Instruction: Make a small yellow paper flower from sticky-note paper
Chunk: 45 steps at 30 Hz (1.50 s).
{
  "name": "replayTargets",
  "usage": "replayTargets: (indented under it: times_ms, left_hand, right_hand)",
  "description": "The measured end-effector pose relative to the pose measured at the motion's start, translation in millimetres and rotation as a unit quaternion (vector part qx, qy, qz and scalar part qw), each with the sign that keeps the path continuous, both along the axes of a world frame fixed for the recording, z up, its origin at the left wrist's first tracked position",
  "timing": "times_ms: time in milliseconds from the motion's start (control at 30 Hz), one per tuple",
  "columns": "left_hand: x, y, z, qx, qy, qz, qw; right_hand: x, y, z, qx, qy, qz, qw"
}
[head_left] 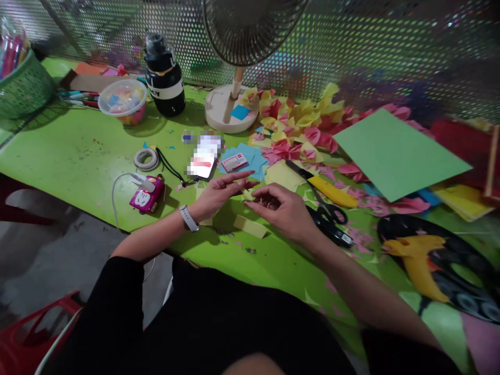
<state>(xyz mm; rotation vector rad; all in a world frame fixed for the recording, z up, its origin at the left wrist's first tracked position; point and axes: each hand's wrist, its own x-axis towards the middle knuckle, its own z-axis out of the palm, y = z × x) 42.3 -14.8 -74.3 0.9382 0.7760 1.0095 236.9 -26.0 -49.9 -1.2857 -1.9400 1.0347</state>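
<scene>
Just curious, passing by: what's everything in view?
Table: one, green, centre
Basket: one, green, left
Tub: one, clear, left
Bottle: one, black, back
Fan: one, pale, back
Tape roll: one, whitish, left
Adapter: one, magenta, left
Phone: one, bright, centre
Paper squares: several, blue, centre
Folded papers: many, pink and yellow, back
Sheet: one, green, right
Handled tool: one, yellow, right
Scissors: one, black, right
Glue gun: one, yellow, right
Stool: one clearly, red, floor
Paper piece: one, yellow, between hands
Left hand: one, bare, centre
Right hand: one, bare, centre
</scene>
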Motion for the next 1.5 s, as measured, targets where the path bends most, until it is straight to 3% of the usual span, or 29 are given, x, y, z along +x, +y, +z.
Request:
replayTargets:
  times_ms: [300,533,767,933,1133,1300,1400,1500]
  left_hand:
    - [1.8,-0.8,-3.1,0.000,0.009,0.012,1.000]
    - [6.7,-5.0,-1.7,-0.059,-0.038,0.030,0.997]
    - [10.9,-7.4,-7.8,-0.061,-0.058,0.032,0.996]
    - [5.1,-3.9,-4.2,-0.010,-0.003,0.030,0.999]
    - [-9.1,5.4,13.8,0.063,0.117,0.033,0.991]
    - [-17.2,7.6,27.2,0.014,0.201,-0.048,0.978]
    - [-20.3,7.4,31.6,-0.020,0.195,-0.119,0.973]
    - [-22.5,8.0,31.7,-0.022,0.179,-0.146,0.973]
  right_hand:
    - [2.2,0.1,5.4,0.036,-0.001,-0.007,0.999]
    - [-2.7,-3.7,5.4,0.117,-0.023,0.020,0.993]
    - [-5.0,-4.2,0.7,0.120,-0.012,0.005,0.993]
    - [4.2,1.1,1.8,0.148,-0.012,0.003,0.989]
    - [13.4,6.5,4.0,0.226,-0.032,0.031,0.973]
    - [18.7,8.3,7.3,0.246,-0.047,0.047,0.967]
    - [21.4,9.5,7.9,0.247,-0.051,0.052,0.966]
    - [22.3,10.6,7.4,0.256,-0.051,0.055,0.964]
